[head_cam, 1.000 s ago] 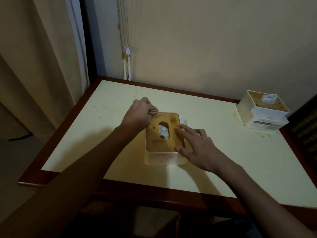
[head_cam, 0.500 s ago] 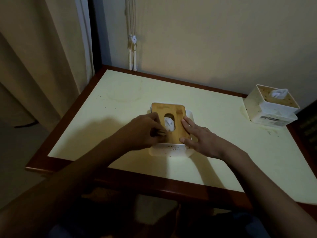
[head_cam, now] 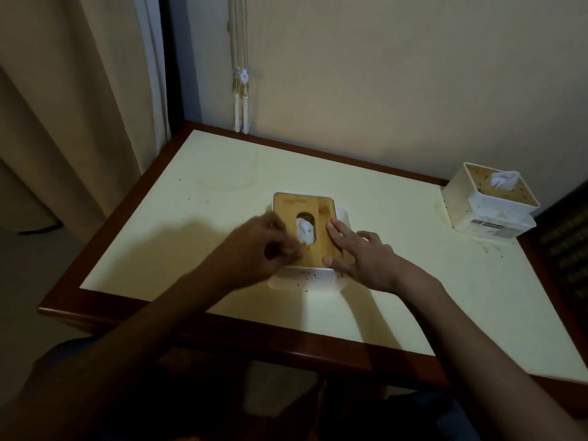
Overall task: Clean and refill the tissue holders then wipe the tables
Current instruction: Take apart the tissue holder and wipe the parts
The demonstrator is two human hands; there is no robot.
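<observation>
Left hand (head_cam: 264, 246): near the front of the surface, at the left side of the closer tissue holder; fingers curled in tight, blurred. In the dim light I cannot tell whether they pinch a cloth or anything else.
Right hand (head_cam: 359, 254): laid flat on the right part of the closer holder, fingers straight and relaxed, pressing the wooden lid; thumb at the lid's near right corner.
Near tissue holder (head_cam: 305, 280): a white box standing flat at the middle of the surface, between the two hands; dark specks dot its front wall.
Wooden lid (head_cam: 321, 205): lies on top of that box, with an oval slot in its middle.
Tissue (head_cam: 305, 230): crumpled white, showing in the slot.
Surface (head_cam: 397, 265): pale yellow top with a dark reddish-brown edge; small dark crumbs scattered on it, and a faint ring mark towards the far left.
Far tissue holder (head_cam: 486, 202): white, speckled top, white tissue sticking out; it stands in the far right corner, well apart from the hands.
Wall (head_cam: 397, 74): beige, behind the surface.
Curtain (head_cam: 73, 106): hangs at the left.
</observation>
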